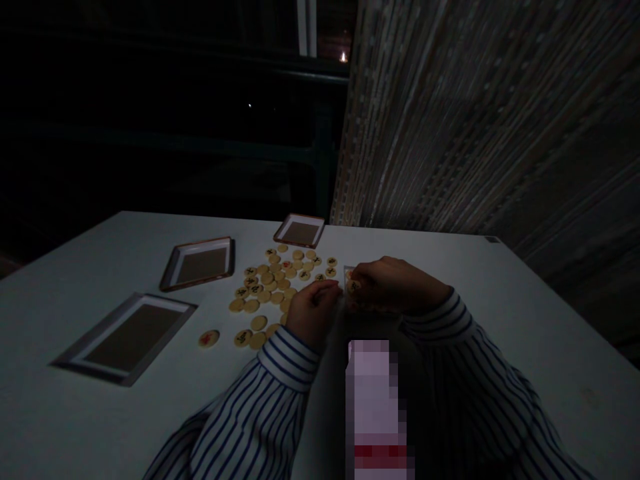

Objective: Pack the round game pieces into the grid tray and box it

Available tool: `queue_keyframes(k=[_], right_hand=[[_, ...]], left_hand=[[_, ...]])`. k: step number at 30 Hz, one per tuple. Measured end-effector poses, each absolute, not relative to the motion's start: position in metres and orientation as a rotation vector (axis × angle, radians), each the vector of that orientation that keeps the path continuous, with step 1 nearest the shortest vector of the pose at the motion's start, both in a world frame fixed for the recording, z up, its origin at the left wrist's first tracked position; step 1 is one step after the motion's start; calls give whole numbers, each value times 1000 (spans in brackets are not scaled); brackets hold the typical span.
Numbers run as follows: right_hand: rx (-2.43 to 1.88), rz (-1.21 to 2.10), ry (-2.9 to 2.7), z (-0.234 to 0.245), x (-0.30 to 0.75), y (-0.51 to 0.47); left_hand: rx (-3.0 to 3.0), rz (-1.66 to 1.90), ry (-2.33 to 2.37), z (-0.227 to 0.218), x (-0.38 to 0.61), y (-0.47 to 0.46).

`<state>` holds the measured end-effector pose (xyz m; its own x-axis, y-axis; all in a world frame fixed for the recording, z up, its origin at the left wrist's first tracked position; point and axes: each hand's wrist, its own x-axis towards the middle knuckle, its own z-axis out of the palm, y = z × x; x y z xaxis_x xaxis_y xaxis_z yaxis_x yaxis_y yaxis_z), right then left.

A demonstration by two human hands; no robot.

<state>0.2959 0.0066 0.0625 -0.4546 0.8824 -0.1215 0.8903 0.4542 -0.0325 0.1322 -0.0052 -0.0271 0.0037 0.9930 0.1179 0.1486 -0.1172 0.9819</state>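
Many round xiangqi pieces [270, 277], pale wood with black or red characters, lie scattered in a loose group on the white table. My right hand [395, 283] is closed, its thumb and fingers pinching at a xiangqi piece [354, 285] over a shallow tray [347, 269], mostly hidden beneath the hand. Beside the pieces, my left hand [315, 310] has its fingers curled together, the tips near that tray's left side; what they hold, if anything, cannot be made out. One red-marked piece [209, 339] lies apart at the left.
Three shallow rimmed trays stand on the table [500, 320]: a near-left tray [65, 359], a middle-left tray [233, 257] and a far tray [321, 235]. A string curtain [400, 133] hangs behind at the right. A pixelated patch [375, 393] covers part of the foreground. The light is dim.
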Motion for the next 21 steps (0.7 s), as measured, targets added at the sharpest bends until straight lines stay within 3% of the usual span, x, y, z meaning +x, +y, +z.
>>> queue_keyframes(k=[8, 21], right_hand=[[1483, -174, 2483, 58, 293, 10], [1350, -167, 2597, 41, 293, 15]], left_hand=[[2135, 992, 1507, -35, 130, -8], [2210, 948, 1598, -28, 128, -9]])
